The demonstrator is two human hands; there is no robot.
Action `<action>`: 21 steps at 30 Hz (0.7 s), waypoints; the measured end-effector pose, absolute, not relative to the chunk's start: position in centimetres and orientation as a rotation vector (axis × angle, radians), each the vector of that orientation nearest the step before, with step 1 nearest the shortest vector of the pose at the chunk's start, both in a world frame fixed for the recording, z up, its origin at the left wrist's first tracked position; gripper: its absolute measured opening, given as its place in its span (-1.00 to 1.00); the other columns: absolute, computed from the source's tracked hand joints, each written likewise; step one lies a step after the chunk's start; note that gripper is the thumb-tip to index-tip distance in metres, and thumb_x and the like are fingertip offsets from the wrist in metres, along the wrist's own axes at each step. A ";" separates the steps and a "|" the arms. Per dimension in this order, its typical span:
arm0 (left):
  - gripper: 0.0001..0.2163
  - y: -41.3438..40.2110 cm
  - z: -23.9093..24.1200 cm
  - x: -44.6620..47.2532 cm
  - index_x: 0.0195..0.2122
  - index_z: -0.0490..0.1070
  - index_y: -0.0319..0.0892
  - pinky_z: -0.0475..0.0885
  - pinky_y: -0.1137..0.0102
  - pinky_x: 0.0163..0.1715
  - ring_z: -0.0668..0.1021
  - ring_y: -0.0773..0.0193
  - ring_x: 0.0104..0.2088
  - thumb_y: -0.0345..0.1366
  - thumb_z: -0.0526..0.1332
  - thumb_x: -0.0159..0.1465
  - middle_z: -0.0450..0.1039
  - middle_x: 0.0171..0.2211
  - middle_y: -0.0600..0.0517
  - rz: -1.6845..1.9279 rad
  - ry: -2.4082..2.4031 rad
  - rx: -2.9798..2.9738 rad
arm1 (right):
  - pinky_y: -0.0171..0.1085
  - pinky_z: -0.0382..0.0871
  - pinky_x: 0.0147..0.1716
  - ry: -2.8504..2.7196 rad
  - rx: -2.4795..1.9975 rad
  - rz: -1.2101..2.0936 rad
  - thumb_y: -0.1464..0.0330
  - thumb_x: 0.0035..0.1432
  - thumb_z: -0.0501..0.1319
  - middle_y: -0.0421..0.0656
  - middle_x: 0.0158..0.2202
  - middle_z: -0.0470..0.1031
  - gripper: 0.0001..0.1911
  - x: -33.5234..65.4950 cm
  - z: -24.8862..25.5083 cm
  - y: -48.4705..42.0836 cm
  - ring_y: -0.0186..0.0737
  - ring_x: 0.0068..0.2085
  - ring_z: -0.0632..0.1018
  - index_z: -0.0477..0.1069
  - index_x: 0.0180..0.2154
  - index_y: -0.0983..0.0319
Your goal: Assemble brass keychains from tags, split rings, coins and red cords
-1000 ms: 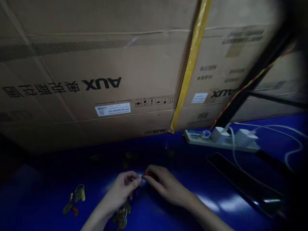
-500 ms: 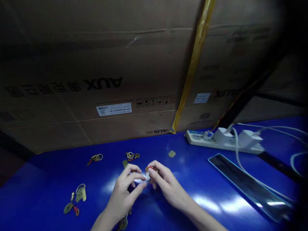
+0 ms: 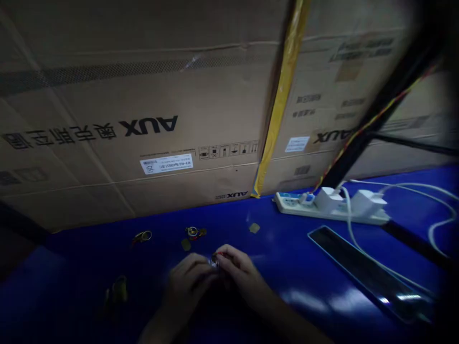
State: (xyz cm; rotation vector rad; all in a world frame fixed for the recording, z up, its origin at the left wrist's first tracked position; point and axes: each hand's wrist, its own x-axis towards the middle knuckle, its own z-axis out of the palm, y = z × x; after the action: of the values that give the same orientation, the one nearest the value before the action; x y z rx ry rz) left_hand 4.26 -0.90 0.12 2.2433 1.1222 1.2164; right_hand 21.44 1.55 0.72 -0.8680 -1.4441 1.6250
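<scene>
My left hand [image 3: 188, 282] and my right hand [image 3: 241, 276] meet low in the middle of the view, over a blue table [image 3: 287, 267]. Both pinch one small metal ring part with a red bit [image 3: 216, 259] between their fingertips. The fingers are curled tight around it, so its shape is mostly hidden. The foreground is dark.
Several small brass ring pieces lie on the table: one [image 3: 142, 236] far left, one [image 3: 193, 232] ahead of the hands, a darker one [image 3: 118, 289] near left. Large AUX cardboard boxes [image 3: 150, 124] wall the back. A white power strip [image 3: 330, 205] with plugs and a flat black bar [image 3: 362, 267] lie right.
The hands have stayed together on the small part and shifted slightly. The lighting over the table flickers from dark to bright and back to dark.
</scene>
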 end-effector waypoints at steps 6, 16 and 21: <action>-0.84 -1.0 0.7 5.4 -0.47 0.45 -0.18 0.37 0.47 -0.43 0.47 0.33 -0.46 -0.29 0.23 0.24 0.42 -0.48 0.06 1.204 1.270 1.730 | -0.30 0.24 -0.30 -1.883 -0.963 0.972 0.30 0.34 0.00 -0.18 -0.33 0.40 -0.82 22.0 1.6 1.1 -0.27 -0.31 0.41 0.30 -0.28 0.20; -0.91 -0.8 1.2 5.0 -0.32 0.56 -0.14 0.39 0.43 -0.39 0.46 0.30 -0.40 -0.28 0.31 0.16 0.42 -0.36 0.02 1.148 1.149 1.648 | -0.33 0.23 -0.39 -1.742 -1.009 1.195 0.19 0.33 0.00 -0.23 -0.40 0.36 -0.75 22.3 2.2 1.4 -0.30 -0.40 0.36 0.31 -0.29 0.19; -0.90 -1.0 1.1 4.9 -0.36 0.56 -0.12 0.39 0.42 -0.36 0.48 0.26 -0.34 -0.28 0.25 0.24 0.42 -0.38 0.01 1.176 1.180 1.830 | -0.35 0.20 -0.44 -1.664 -0.977 1.368 0.15 0.32 0.01 -0.26 -0.45 0.31 -0.73 22.1 2.4 1.1 -0.32 -0.45 0.31 0.31 -0.29 0.18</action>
State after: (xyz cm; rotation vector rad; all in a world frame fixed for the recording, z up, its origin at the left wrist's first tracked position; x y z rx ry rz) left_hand 4.94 -1.02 1.09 1.8299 1.1796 1.1765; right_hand 22.10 1.10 2.41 -0.9765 -1.6641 1.3684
